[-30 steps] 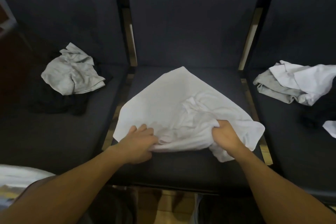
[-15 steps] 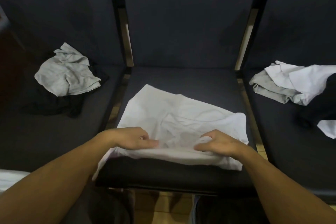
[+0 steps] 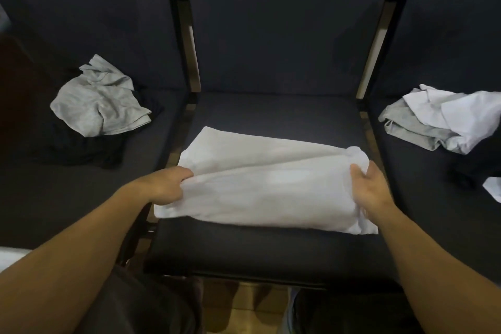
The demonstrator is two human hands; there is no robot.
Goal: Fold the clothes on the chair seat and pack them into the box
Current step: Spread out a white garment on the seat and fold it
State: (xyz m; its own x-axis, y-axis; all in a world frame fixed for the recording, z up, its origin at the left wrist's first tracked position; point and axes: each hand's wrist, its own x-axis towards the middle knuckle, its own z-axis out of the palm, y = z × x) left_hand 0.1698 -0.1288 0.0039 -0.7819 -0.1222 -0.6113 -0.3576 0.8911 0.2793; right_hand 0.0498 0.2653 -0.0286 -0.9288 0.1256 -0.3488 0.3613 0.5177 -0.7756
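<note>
A white garment [image 3: 260, 184] lies folded into a long band across the middle chair seat [image 3: 271, 247]. My left hand [image 3: 165, 184] grips its left end, fingers curled into the fold. My right hand [image 3: 371, 190] holds the bunched right end, with the thumb on top of the cloth. A crumpled grey garment [image 3: 100, 106] lies on the left seat over a black one [image 3: 81, 149]. On the right seat a white garment [image 3: 461, 114] is heaped on a grey one [image 3: 409, 127]. No box is in view.
Three dark padded chairs stand side by side with black frames between them. A small white piece [image 3: 493, 190] shows at the right edge. Something white [image 3: 10, 257] is at the lower left corner. Wooden floor shows below the seat's front edge.
The white garment went from a loose triangle to a narrower folded band. My hands moved apart from its near middle to its two ends.
</note>
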